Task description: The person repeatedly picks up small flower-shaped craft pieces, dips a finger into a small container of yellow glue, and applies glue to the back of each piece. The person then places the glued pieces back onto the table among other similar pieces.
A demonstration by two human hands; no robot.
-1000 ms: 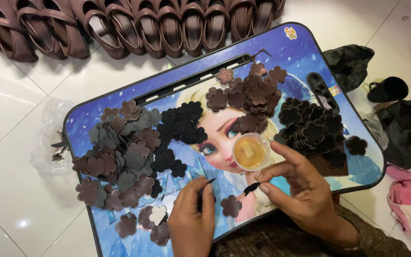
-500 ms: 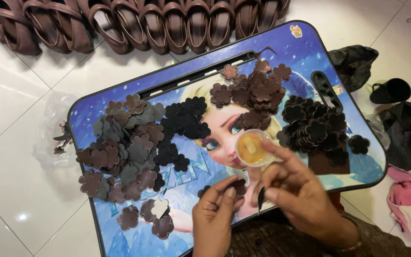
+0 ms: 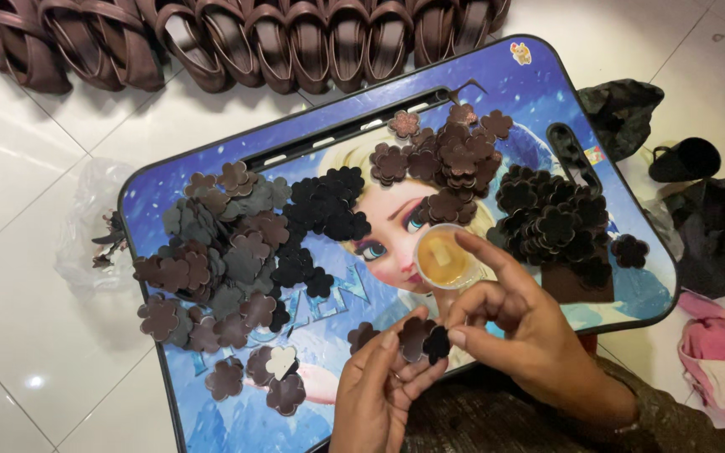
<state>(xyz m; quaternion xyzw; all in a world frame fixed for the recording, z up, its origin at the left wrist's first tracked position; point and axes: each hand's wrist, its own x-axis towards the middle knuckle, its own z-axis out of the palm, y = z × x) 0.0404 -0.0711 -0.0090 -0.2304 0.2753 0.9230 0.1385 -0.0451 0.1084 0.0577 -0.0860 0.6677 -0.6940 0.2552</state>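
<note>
The left hand pinches a brown flower-shaped cutout between thumb and fingers, curled mostly closed around it and holding it just above the near edge of the blue picture-printed lap tray. The right hand presses a smaller black flower cutout against it with thumb and forefinger, the other fingers fanned loosely, so the 2 pieces overlap face to face, seemingly to be joined. Both cutouts face up toward the camera; being round-lobed, they show no clear long axis. A small cup of amber liquid, perhaps glue, sits just beyond the fingertips, within easy reach. Piles of brown flowers and black flowers lie sorted across the tray.
</note>
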